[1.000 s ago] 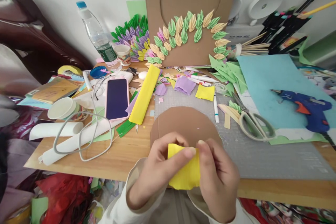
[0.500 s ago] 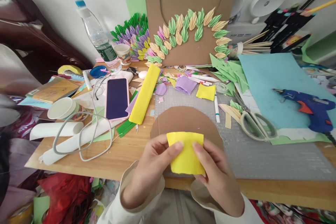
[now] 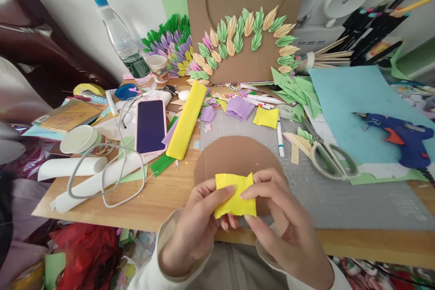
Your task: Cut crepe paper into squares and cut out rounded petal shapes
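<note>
Right hand (image 3: 288,219) shifting: thumb leaving face of yellow paper (image 3: 236,203) for near edge, forefinger touching face instead; whether gripping, cannot tell. Left hand (image 3: 199,213) pinching paper, thumb above, fingers beneath. Paper lying between hands, rightward of left, both touching; looking near square, no clear long axis. Brown cardboard (image 3: 234,152) lying just beyond hands, partly hidden by them.

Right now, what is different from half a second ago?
The right hand shifted: its thumb moved off the face of the yellow paper to its lower right corner, and a fingertip now rests on the face. The paper looks shorter from top to bottom. The left hand still holds it; scissors and phone stayed.
</note>
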Motion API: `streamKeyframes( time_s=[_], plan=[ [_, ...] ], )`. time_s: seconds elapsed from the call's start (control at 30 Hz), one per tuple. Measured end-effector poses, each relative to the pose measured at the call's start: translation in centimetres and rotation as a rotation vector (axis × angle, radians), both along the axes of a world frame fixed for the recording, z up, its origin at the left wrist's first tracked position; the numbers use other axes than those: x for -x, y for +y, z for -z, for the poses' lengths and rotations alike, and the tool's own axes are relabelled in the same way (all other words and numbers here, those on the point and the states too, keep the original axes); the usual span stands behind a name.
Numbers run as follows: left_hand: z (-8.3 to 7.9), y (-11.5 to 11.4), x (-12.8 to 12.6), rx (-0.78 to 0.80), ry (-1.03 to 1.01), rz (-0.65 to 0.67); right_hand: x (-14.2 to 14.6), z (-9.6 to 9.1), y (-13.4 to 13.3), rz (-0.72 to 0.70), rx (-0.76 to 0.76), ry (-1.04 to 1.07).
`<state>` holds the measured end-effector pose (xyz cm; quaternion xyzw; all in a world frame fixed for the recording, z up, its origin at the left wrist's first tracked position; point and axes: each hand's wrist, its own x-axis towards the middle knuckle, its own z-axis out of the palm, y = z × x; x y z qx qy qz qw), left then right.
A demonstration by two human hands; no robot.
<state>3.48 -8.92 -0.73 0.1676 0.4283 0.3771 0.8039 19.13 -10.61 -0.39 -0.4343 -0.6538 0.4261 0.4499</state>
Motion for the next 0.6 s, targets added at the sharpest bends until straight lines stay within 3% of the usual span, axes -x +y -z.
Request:
streamKeyframes(
  time_s=[0.33,0.6],
  plan=[
    [-0.5,0.0,-0.2,-0.055,0.095,-0.083,0.6,0.2,-0.5,0.039,0.087,0.039],
    [-0.1,-0.9,-0.5,-0.157,0.081,-0.048,1.0,1.5,-0.5,0.22,0.204,0.269]
  ],
)
